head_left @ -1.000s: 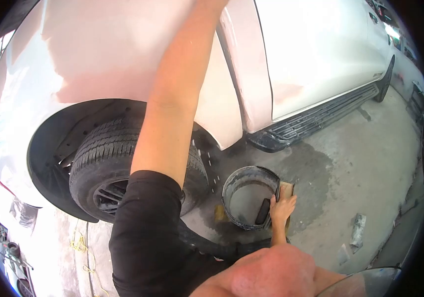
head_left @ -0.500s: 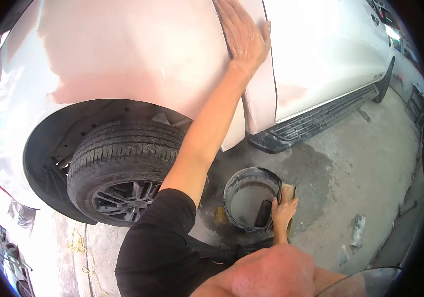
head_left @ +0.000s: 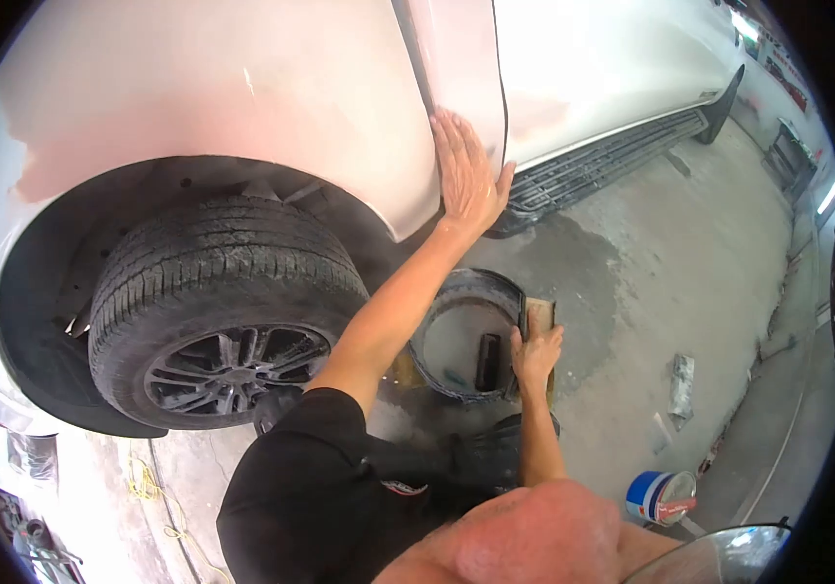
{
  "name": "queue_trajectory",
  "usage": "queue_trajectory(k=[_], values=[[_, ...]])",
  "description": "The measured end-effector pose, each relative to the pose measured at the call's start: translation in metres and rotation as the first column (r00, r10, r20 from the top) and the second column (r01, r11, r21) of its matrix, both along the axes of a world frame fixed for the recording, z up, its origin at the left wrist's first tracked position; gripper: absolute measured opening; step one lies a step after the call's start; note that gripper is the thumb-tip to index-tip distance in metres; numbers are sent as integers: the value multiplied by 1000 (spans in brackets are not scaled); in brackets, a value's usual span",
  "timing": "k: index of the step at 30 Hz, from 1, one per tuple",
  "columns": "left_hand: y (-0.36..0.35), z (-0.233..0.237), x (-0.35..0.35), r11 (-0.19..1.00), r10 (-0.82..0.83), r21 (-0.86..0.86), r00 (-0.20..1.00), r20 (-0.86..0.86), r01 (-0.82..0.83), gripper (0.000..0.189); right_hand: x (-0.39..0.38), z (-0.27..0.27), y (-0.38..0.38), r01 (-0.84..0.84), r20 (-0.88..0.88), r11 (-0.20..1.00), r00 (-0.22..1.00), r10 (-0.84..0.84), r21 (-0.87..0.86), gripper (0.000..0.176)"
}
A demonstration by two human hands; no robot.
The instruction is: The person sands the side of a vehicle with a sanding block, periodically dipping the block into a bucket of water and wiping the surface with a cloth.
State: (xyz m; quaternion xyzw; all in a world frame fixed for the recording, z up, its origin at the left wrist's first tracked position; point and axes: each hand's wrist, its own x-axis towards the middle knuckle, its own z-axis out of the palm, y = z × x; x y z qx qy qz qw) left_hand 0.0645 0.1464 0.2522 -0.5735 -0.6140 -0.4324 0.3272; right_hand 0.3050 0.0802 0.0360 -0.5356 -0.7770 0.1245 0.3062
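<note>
My left hand point(head_left: 466, 180) lies flat with fingers extended on the narrow pinkish panel point(head_left: 451, 49) of a white vehicle, close to the gap beside the front fender point(head_left: 242, 107). Lower down, my right hand point(head_left: 536, 352) grips a tan flat block point(head_left: 540, 313) at the right rim of a black bucket point(head_left: 464, 283). Cloudy grey liquid shows inside the bucket, along with a dark oblong block point(head_left: 487, 362). How far my right fingers wrap under the tan block is hidden.
The front tire point(head_left: 232, 263) stands left of my left arm. A ribbed black side step point(head_left: 602, 170) runs along the vehicle's underside. On the concrete floor are a blue-and-white can point(head_left: 659, 494), a crumpled clear package point(head_left: 682, 389) and a yellow cord point(head_left: 143, 479).
My left hand has slid down the panel toward its lower end. My right hand stays at the bucket rim with the tan block. The view has shifted, bringing the can into sight.
</note>
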Motion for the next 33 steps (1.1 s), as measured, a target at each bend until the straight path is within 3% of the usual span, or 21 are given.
queue_trajectory(k=[4,6,8,9,10,12,13,16,18,20,23,26,27,30,33], values=[[-47,-92,11,936,-196,-250,956,218,249,98,-2,2,1,15,37,999,999,-13,-50,62],[-82,-153,4,868,-234,-407,957,172,286,77,-2,-10,5,27,66,1000,997,-27,13,61],[-115,-207,-15,634,-127,-681,918,377,367,50,-6,-8,3,35,104,999,994,-37,27,60],[-132,-216,-17,611,-118,-681,897,426,404,45,-5,-14,4,32,117,998,992,-38,53,59],[-146,-219,-18,587,-108,-678,874,474,441,42,-7,-11,4,33,141,999,990,-32,-7,61],[-160,-212,-18,371,3,-800,861,508,471,49,-11,-4,4,42,192,992,981,-19,-120,63],[-163,-210,-16,253,56,-837,857,513,485,52,-16,-12,4,64,252,997,966,-53,-37,64],[-162,-222,-16,474,22,-730,822,569,492,53,-34,-30,0,-174,503,980,858,102,98,56],[-161,-242,-15,635,61,-646,806,589,424,48,-57,-50,-3,-397,729,906,663,171,149,46],[-159,-251,-20,709,67,-602,815,576,367,47,-83,-64,-12,-499,809,865,527,260,48,41],[-158,-255,-15,713,53,-598,822,567,367,45,-114,-102,-2,-395,876,864,232,423,-313,43],[-157,-253,-20,706,55,-595,808,586,384,43,-125,-187,14,-193,812,885,353,465,-423,44],[-157,-255,-19,716,50,-586,809,586,380,43,-121,-197,9,-181,811,870,314,493,-459,45],[-158,-263,-19,730,55,-568,795,604,381,42,-111,-223,12,-268,867,834,-13,498,-483,46],[-157,-255,-19,727,60,-557,771,634,402,42,-121,-194,21,-145,805,804,65,590,-577,48]])
